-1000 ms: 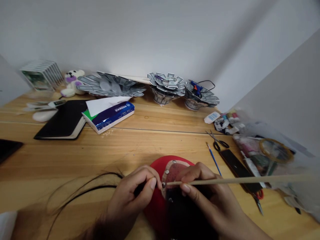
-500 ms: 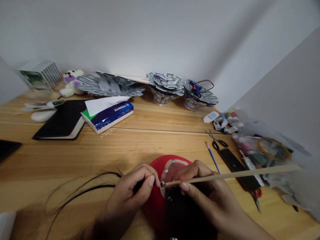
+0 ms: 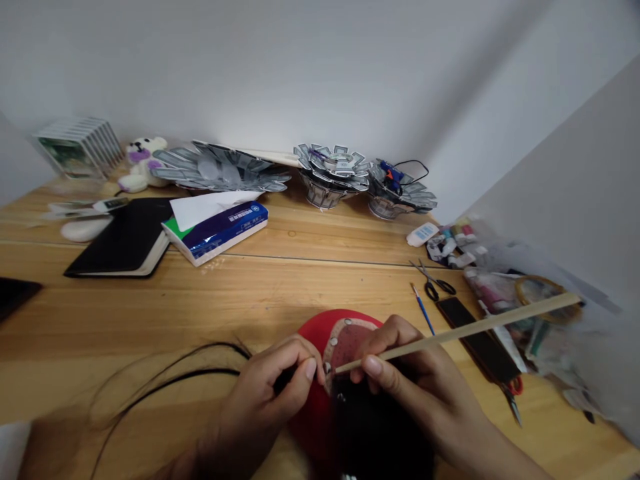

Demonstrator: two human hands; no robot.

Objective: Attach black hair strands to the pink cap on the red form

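In front of me is a red rounded form (image 3: 327,323), with a pinkish mesh-like patch (image 3: 353,343) on it. A pale border with several round pin heads edges the patch, and black hair (image 3: 383,427) covers its near part. Long black strands (image 3: 187,375) curve from the left into my left hand (image 3: 280,383), whose fingertips are pinched together at the patch's left edge. Between thumb and fingers my right hand (image 3: 407,367) grips a slim pale wooden stick (image 3: 480,328). Its narrow end points at the border beside my left fingertips; the very tip is too small to make out.
To the right lie a blue brush (image 3: 423,310), black-handled scissors (image 3: 433,283), a dark long case (image 3: 475,340) and plastic bags (image 3: 545,333). Behind are a tissue pack (image 3: 225,230), a black notebook (image 3: 123,243) and grey petalled paper bowls (image 3: 325,177) along the wall.
The stick's far end has swung up and slightly left, so the stick slants more steeply. My left hand has shifted slightly right, and its fingers stay pinched.
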